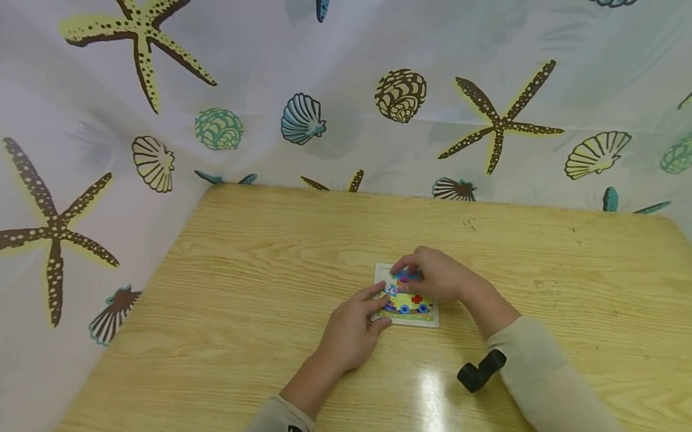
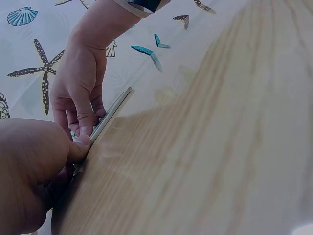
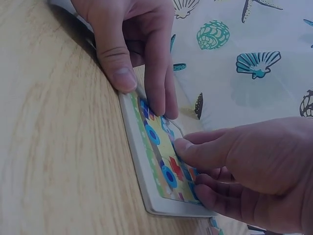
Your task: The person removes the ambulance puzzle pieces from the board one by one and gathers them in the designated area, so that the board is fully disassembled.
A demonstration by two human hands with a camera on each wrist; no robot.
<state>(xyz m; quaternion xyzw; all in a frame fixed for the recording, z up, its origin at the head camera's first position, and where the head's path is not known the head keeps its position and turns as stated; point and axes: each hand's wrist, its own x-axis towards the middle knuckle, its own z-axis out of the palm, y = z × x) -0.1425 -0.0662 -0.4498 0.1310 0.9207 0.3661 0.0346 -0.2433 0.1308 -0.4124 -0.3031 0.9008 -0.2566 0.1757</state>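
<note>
Glare streaks the table [image 1: 249, 315]; wrist views look dimmer.

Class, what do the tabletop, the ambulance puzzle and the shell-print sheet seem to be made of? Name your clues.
Tabletop: wood or wood-look laminate, smooth and glossy, showing yellowish grain and a bright reflection.
Ambulance puzzle: perhaps wood or thick card, colour-printed, with a firm, straight pale rim.
Shell-print sheet: thin fabric or plastic, fairly smooth, with soft creases.

Screened-off tabletop corner, seashell-print cloth [image 1: 353, 55], wood-grain table [image 1: 250, 289]

The table [image 1: 250, 289] looks glossy wood, the puzzle [image 1: 407, 302] smooth.
</note>
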